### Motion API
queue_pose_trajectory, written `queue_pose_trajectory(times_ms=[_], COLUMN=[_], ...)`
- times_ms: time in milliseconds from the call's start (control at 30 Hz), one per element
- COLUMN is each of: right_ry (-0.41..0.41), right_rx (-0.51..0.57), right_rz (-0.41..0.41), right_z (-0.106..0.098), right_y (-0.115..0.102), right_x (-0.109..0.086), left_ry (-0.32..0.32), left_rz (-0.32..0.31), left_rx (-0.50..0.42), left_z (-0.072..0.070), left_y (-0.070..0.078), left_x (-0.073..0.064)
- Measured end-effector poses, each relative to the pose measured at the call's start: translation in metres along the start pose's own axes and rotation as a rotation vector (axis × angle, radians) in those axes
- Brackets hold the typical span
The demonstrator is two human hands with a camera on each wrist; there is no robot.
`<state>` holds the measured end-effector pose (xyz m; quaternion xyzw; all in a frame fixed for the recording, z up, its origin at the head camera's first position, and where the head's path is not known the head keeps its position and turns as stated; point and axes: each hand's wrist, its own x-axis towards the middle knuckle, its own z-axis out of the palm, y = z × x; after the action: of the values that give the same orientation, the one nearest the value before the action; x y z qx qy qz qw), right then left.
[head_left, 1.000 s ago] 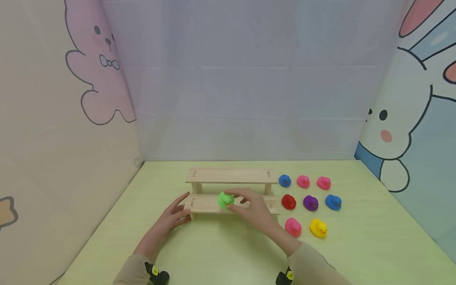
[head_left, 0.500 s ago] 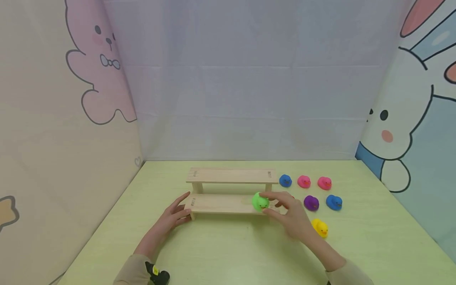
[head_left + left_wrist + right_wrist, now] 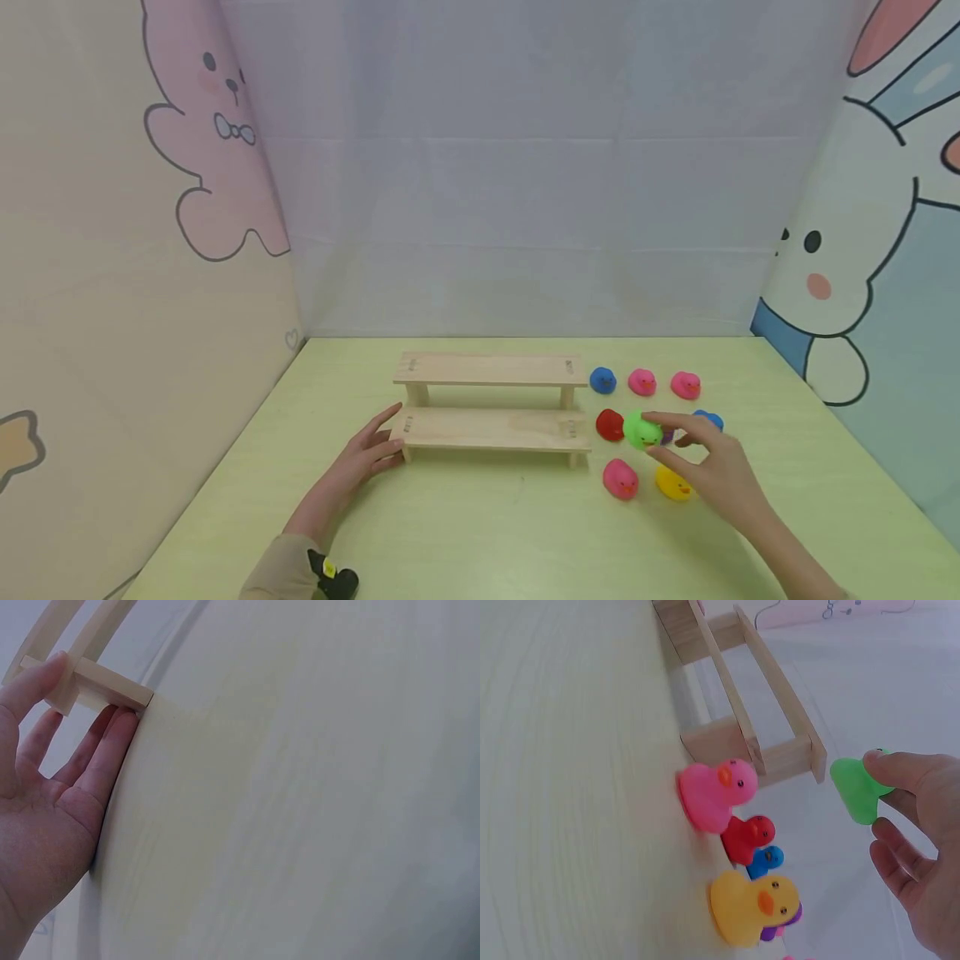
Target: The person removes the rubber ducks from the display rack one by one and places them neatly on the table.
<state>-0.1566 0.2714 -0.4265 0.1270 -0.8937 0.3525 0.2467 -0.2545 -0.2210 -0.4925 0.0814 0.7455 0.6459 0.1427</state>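
A light green rubber duck (image 3: 640, 431) is pinched between the thumb and fingers of my right hand (image 3: 716, 471), held among the ducks at the right. In the right wrist view the green duck (image 3: 856, 793) is raised off the table. My left hand (image 3: 354, 468) touches the left end of a two-tier wooden rack (image 3: 491, 429). Seen from the left wrist, its fairly straight fingers (image 3: 101, 765) rest against the rack's end, with the thumb by the board. Behind the green duck, a purple duck (image 3: 667, 436) is mostly hidden.
Right of the rack stand a red duck (image 3: 610, 425), blue ducks (image 3: 603, 380), pink ducks (image 3: 620, 479) and a yellow duck (image 3: 672, 483). A pale curtain (image 3: 525, 183) hangs behind the table (image 3: 480, 533), with printed cloth on both sides.
My right hand has carried the green duck rightward, from over the rack's lower board to over the ducks beside it. My left hand stays at the rack's left end.
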Motion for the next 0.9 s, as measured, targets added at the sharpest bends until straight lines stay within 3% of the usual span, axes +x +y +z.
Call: queue_pose_trajectory(times_ms=[133,400,633,900], right_ry=[-0.011,0.010,-0.024,-0.033], right_rx=[-0.067,-0.062,-0.096,-0.092], right_rz=[0.077,0.127,0.197,0.218], right_z=[-0.018,-0.040,-0.053,-0.062], right_y=[0.016,0.050,0.067,0.080], right_x=[-0.007,-0.018,-0.025,-0.030], left_ry=[0.010,0.012,0.010,0.015], left_rz=[-0.009,-0.015,-0.021,-0.027], left_rx=[-0.008,-0.009,-0.017,-0.007], left_z=[0.000,0.000,0.000,0.000], left_y=[-0.001,-0.001,-0.002,-0.001], left_x=[0.000,0.001,0.001,0.001])
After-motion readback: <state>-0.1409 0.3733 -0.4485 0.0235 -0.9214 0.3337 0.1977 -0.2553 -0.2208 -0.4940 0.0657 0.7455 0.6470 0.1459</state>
